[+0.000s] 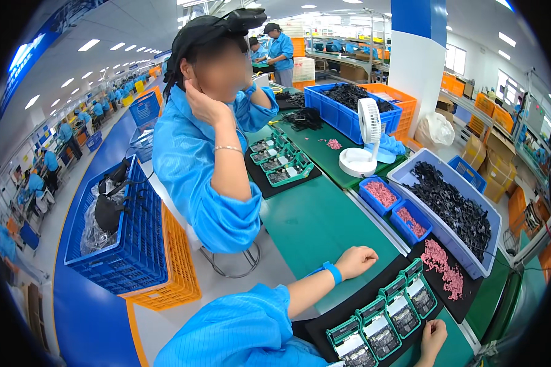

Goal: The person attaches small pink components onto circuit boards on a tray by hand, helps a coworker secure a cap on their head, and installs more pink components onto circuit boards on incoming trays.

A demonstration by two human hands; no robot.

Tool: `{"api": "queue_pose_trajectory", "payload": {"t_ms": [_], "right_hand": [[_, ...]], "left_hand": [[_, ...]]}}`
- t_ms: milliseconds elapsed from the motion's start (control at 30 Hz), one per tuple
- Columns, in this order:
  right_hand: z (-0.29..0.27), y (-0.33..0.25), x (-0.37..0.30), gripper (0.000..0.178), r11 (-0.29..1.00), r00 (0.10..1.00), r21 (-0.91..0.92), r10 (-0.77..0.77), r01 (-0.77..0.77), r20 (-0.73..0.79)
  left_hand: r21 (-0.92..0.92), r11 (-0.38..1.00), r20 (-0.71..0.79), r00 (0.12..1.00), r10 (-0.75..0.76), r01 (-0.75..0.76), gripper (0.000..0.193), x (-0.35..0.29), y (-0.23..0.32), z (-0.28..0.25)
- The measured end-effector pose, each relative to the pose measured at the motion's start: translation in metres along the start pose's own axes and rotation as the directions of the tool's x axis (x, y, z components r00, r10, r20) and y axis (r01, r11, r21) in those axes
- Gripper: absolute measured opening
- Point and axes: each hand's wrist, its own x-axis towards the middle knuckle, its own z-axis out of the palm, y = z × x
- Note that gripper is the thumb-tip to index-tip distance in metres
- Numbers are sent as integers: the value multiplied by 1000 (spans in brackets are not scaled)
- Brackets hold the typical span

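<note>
A row of four rectangular green plastic frames with dark circuit boards and silvery-white panels (382, 330) lies between the hands on a flat black mat (317, 329), just beside the right hand (433, 338). Each unit looks light and stiff — the frame probably smooth, the exposed boards fragile — so the outer green edges seem the safest hold, with fingers kept off the components. The right hand is curled next to the row; whether it pinches anything small I cannot tell. Farther forward, the left hand (356, 262) is loosely bent over the smooth green worktop (306, 226), nothing visible in it, though its palm is hidden. Beyond the right hand spreads a pile of small pink pieces (442, 269), and past that stands a large pale blue-grey plastic bin (491, 248) of black parts. Ahead of the left hand are a small blue plastic tub (404, 232) of pink pieces and a white round-based fan (358, 162); forward and left, a co-worker in a shiny blue smock (208, 208) sits with hands raised.
</note>
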Motion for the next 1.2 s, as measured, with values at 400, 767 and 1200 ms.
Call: {"api": "queue_pose_trajectory", "payload": {"t_ms": [400, 767, 1200], "right_hand": [[-2, -6, -1, 13, 1000, 1000, 10, -2, 2, -5], [0, -6, 0, 11, 1000, 1000, 17, -19, 19, -6], [-5, 8, -6, 7, 998, 997, 0, -64, 64, -42]], "left_hand": [[16, 1000, 0, 1000, 23, -23, 15, -1, 0, 1], [28, 999, -1, 1000, 22, -22, 15, -2, 2, -1], [42, 999, 74, 997, 3, -6, 15, -2, 3, 7]]}}
